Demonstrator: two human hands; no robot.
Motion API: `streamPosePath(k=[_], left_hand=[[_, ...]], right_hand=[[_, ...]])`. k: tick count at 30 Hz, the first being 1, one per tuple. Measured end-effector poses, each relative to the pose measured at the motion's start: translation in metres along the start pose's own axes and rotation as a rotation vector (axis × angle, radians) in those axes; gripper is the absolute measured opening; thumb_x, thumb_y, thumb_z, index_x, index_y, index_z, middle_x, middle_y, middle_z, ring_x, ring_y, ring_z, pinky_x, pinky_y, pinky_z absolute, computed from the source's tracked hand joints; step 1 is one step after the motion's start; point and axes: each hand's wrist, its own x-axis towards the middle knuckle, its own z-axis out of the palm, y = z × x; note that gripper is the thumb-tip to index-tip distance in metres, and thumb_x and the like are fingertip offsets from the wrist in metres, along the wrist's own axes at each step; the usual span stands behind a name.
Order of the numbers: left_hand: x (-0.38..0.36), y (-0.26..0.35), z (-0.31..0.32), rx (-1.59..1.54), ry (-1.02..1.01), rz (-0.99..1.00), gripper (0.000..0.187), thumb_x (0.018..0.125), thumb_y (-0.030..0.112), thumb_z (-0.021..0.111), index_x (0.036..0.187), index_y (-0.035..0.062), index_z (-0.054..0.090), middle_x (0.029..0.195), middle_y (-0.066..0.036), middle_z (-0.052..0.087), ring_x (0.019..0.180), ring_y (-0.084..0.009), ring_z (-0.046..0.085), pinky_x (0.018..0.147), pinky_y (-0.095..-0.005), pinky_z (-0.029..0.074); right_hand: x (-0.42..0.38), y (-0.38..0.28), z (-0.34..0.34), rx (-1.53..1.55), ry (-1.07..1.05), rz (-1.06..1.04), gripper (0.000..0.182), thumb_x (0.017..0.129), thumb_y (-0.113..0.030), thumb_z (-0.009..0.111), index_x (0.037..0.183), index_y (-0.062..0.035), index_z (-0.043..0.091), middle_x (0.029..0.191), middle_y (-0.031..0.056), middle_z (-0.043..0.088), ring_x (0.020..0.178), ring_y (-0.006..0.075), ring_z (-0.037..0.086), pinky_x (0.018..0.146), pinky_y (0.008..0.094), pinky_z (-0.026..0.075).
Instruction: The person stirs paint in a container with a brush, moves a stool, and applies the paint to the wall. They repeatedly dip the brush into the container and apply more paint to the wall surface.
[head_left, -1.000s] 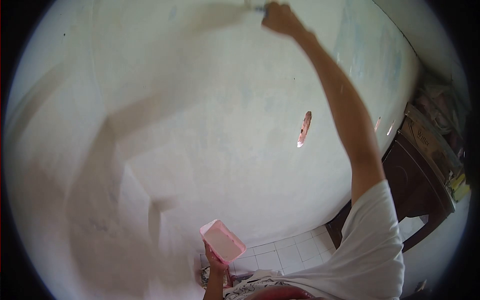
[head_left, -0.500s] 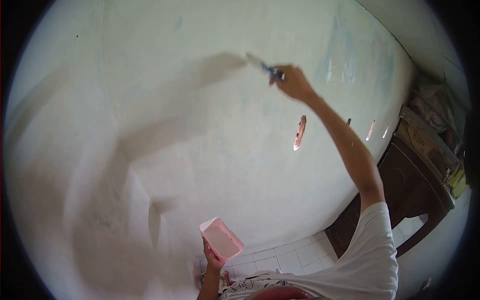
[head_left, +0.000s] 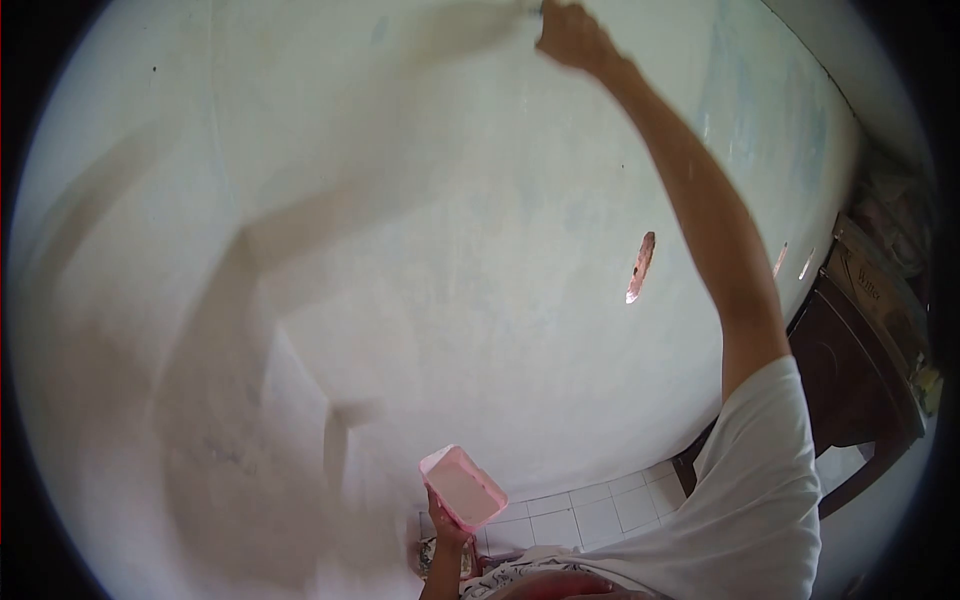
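Observation:
High on the pale wall (head_left: pixel 480 270), my right hand (head_left: pixel 578 38) is closed round a paintbrush (head_left: pixel 533 8), which is mostly cut off by the top edge of the view. Its bristle end points left toward the wall; whether it touches cannot be told. Low in the middle, my left hand (head_left: pixel 447 518) grips a pink plastic tub (head_left: pixel 487 480) from its left and underside. The tub is tilted a little and has whitish paint in it.
Slots of bare reddish brick (head_left: pixel 640 268) break the wall at the right. A dark wooden cabinet (head_left: pixel 855 370) stands there, with a printed box (head_left: pixel 868 285) on it. White floor tiles (head_left: pixel 595 512) run along the wall's foot. Arm shadows fall across the left side.
My right hand has gone up the wall with the paintbrush, almost out of view. The tub and my left hand appear slightly lower and farther right as the view shifts.

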Motion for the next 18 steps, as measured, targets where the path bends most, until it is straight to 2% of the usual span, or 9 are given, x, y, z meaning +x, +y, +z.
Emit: streamPosePath(k=[1,2,5,8,11,13,14,16,18], left_hand=[[0.003,0.000,-0.005,-0.004,0.007,-0.011,0.064,0.100,0.063,0.041,0.144,0.0165,0.045,0.129,-0.008,0.061,0.116,-0.0283,0.062,0.099,-0.0501,0.053],[0.003,-0.002,-0.008,-0.009,0.012,-0.023,0.064,0.100,0.063,0.041,0.144,0.0163,0.046,0.129,-0.008,0.061,0.116,-0.0284,0.062,0.099,-0.0501,0.052],[-0.015,0.009,0.024,0.102,-0.015,0.031,0.065,0.100,0.063,0.041,0.144,0.0158,0.046,0.129,-0.008,0.061,0.117,-0.0287,0.062,0.100,-0.0499,0.052],[-0.014,0.010,0.014,0.107,-0.037,-0.004,0.066,0.100,0.063,0.041,0.144,0.0153,0.045,0.131,-0.009,0.060,0.118,-0.0287,0.061,0.100,-0.0492,0.052],[-0.014,0.007,0.014,0.085,-0.062,0.007,0.066,0.100,0.064,0.042,0.145,0.0150,0.044,0.132,-0.010,0.059,0.119,-0.0283,0.060,0.101,-0.0485,0.051],[-0.017,0.009,0.024,0.090,-0.056,0.005,0.066,0.100,0.063,0.041,0.145,0.0148,0.044,0.132,-0.010,0.058,0.120,-0.0280,0.060,0.101,-0.0483,0.051],[-0.020,0.009,0.029,0.090,-0.038,0.008,0.066,0.100,0.063,0.041,0.144,0.0147,0.044,0.133,-0.010,0.058,0.120,-0.0278,0.059,0.101,-0.0481,0.051],[-0.024,0.011,0.037,0.090,-0.052,0.011,0.066,0.100,0.064,0.041,0.144,0.0148,0.044,0.133,-0.009,0.058,0.120,-0.0276,0.059,0.101,-0.0481,0.051],[-0.020,0.012,0.036,0.088,-0.064,0.019,0.066,0.100,0.064,0.041,0.144,0.0149,0.044,0.133,-0.009,0.058,0.121,-0.0274,0.059,0.101,-0.0481,0.051]], right_hand=[[-0.047,-0.020,0.010,-0.081,0.101,-0.099,0.023,0.074,-0.018,0.063,0.091,-0.0025,0.062,0.071,0.0168,0.065,0.065,0.0310,0.069,0.054,0.0433,0.057],[-0.095,-0.046,0.000,0.155,-0.012,0.028,0.032,0.077,-0.005,0.055,0.108,0.0012,0.060,0.079,0.0305,0.065,0.072,0.0465,0.067,0.064,0.0558,0.056],[-0.250,-0.098,0.003,-0.345,0.216,-0.207,0.038,0.074,-0.007,0.060,0.112,-0.0036,0.062,0.070,0.0099,0.061,0.059,0.0188,0.062,0.047,0.0310,0.050],[-0.322,-0.116,-0.037,0.341,-0.569,0.058,0.022,0.076,-0.013,0.064,0.094,-0.0011,0.067,0.086,0.0199,0.066,0.075,0.0315,0.067,0.061,0.0451,0.056],[-0.295,-0.075,-0.043,0.462,-1.034,-0.009,0.039,0.073,-0.007,0.058,0.109,0.0029,0.067,0.093,0.0225,0.068,0.088,0.0398,0.067,0.078,0.0460,0.056],[-0.190,-0.024,-0.060,0.527,-0.869,-0.121,0.034,0.077,-0.024,0.065,0.096,0.0036,0.068,0.101,0.0221,0.069,0.095,0.0414,0.067,0.085,0.0522,0.052],[-0.152,0.005,-0.039,0.480,-0.620,-0.206,0.028,0.080,-0.025,0.063,0.089,0.0005,0.070,0.087,0.0182,0.072,0.080,0.0341,0.070,0.076,0.0464,0.055],[-0.043,0.016,-0.090,0.462,-0.834,-0.013,0.023,0.082,-0.022,0.061,0.075,-0.0017,0.070,0.065,0.0116,0.070,0.053,0.0236,0.063,0.056,0.0348,0.054],[0.037,0.038,-0.101,0.276,-0.798,-0.198,0.019,0.081,-0.017,0.060,0.082,-0.0009,0.070,0.076,0.0166,0.072,0.063,0.0289,0.069,0.060,0.0411,0.056]])
